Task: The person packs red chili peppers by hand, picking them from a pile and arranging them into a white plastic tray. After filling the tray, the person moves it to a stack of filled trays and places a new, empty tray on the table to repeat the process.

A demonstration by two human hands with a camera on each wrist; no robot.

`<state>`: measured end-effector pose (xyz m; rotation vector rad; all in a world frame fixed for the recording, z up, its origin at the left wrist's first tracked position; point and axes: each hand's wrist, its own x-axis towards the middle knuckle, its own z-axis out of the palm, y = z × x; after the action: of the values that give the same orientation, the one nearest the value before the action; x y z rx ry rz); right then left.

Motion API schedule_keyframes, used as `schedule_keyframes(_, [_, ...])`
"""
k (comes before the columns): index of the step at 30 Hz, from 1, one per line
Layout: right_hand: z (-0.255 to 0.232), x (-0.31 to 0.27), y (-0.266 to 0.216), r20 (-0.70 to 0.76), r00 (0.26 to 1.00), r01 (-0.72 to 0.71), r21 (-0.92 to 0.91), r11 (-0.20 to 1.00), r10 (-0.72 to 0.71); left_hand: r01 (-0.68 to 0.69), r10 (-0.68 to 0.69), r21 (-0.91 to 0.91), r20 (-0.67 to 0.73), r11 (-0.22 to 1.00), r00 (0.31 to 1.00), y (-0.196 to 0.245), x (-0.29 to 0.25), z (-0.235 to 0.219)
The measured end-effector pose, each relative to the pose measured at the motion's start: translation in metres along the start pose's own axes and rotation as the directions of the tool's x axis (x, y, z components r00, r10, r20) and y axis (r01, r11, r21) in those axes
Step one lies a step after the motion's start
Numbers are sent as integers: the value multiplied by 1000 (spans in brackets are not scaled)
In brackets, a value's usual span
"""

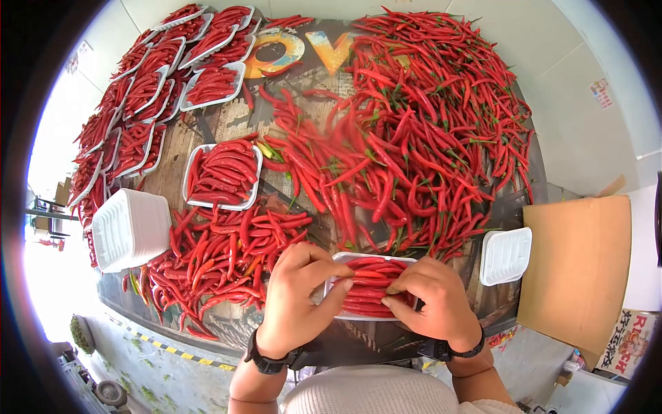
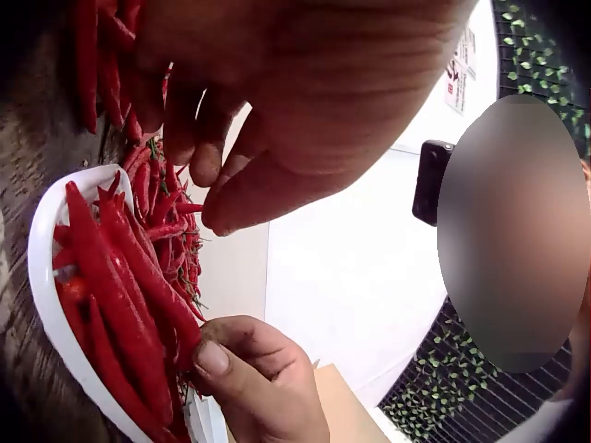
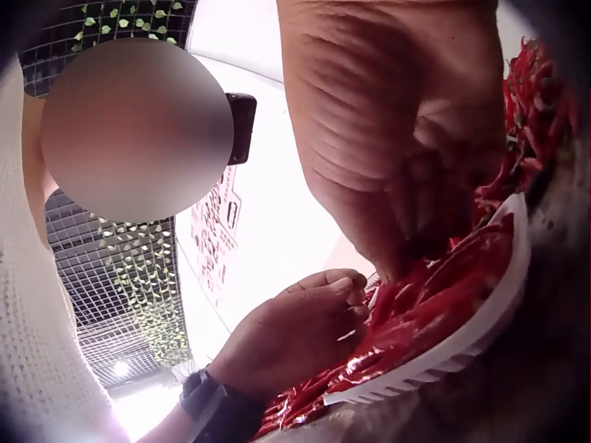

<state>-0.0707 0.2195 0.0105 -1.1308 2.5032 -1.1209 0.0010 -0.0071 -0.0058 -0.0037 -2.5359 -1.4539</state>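
Note:
A white foam tray (image 1: 336, 309) of red chili peppers (image 1: 372, 293) lies at the table's near edge, between both hands. At its right side, my right hand (image 1: 436, 297) pinches a chili (image 2: 148, 263) between thumb and fingertips, plainest in the left wrist view. My left hand (image 1: 298, 293) is over the left end of the tray, thumb and index fingertips close together by the chili ends. Whether it grips one, I cannot tell. The chilies in the tray lie mostly side by side, lengthwise.
A filled tray (image 1: 255, 195) sits behind a loose chili pile (image 1: 214, 262) on the left. Stacked empty trays (image 1: 131, 228) stand beside it; more empty trays (image 1: 507, 255) lie right. Filled trays (image 1: 148, 90) crowd the far left. A large chili heap (image 1: 434, 117) spreads right; a cardboard box (image 1: 576, 269) stands beyond.

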Motion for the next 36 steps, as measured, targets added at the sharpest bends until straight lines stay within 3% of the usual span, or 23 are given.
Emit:
schedule_keyframes(3, [3,0,0,16,1000,3,5,1000,-3,43,-43,8,8,999,999,-2,0,1])
schedule_keyframes(13, [-1,0,-1,40,999,-26,-5,1000,26,-5,0,91,56,996,998,1,1,6])
schedule_keyframes(15, [1,2,0,-19,999,-36,15,999,36,-22,18,88,39,996,999,1,0,6])
schedule_keyframes(17, [1,6,-1,-85,996,-37,37,999,40,4,-4,21,-15,1000,1000,0,0,6])
schedule_keyframes(24, [7,36,-21,-242,970,-5,-174,985,-38,104,-132,-234,-106,967,986,6,-5,3])
schedule_keyframes(28, [21,60,-17,-193,980,-26,-347,937,-45,36,-72,-254,-134,967,988,5,-7,4])
schedule_keyframes(30, [28,68,-13,-84,993,-115,-424,898,88,16,-53,-255,-139,967,989,2,-8,5])
schedule_keyframes(34, [30,64,-11,-113,991,-109,-435,894,65,13,-65,-288,-171,958,983,-1,-7,6])
schedule_keyframes(36, [23,53,-21,-249,968,-53,-348,936,-38,66,-122,-344,-143,937,982,-1,-8,6])
